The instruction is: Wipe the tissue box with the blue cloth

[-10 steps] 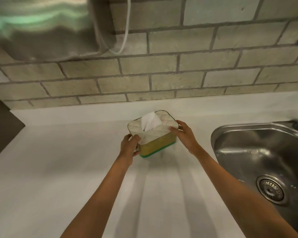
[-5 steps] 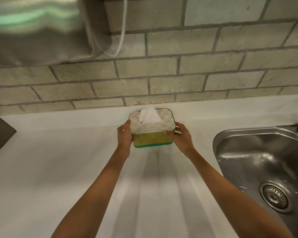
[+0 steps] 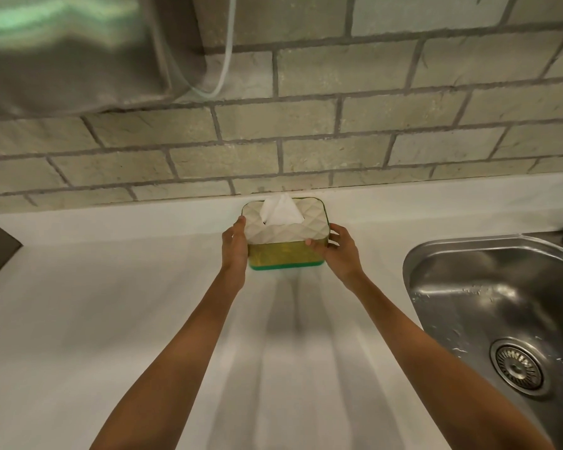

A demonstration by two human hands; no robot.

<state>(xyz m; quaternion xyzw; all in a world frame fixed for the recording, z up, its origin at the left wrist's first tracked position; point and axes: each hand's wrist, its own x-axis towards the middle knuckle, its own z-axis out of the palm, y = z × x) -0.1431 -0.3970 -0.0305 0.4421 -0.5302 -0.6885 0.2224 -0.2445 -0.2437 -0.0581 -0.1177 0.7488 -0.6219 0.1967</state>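
Observation:
The tissue box (image 3: 285,254) has a cream quilted lid, a yellow-gold body and a green base, with a white tissue (image 3: 280,212) sticking up from its top. It stands square on the white counter (image 3: 111,319), close against the low white ledge at the foot of the brick wall. My left hand (image 3: 234,248) grips its left end and my right hand (image 3: 337,251) grips its right end, thumb on the front face. No blue cloth is in view.
A steel sink (image 3: 501,303) with a round drain (image 3: 517,368) lies to the right, a tap partly visible at its far edge. A grey metal appliance (image 3: 69,50) with a pale cord (image 3: 223,76) hangs on the wall at upper left. A dark gap borders the counter's left edge.
Both hands have pushed the tissue box away from me, turning it from a skewed angle to square, until it sits against the ledge under the wall.

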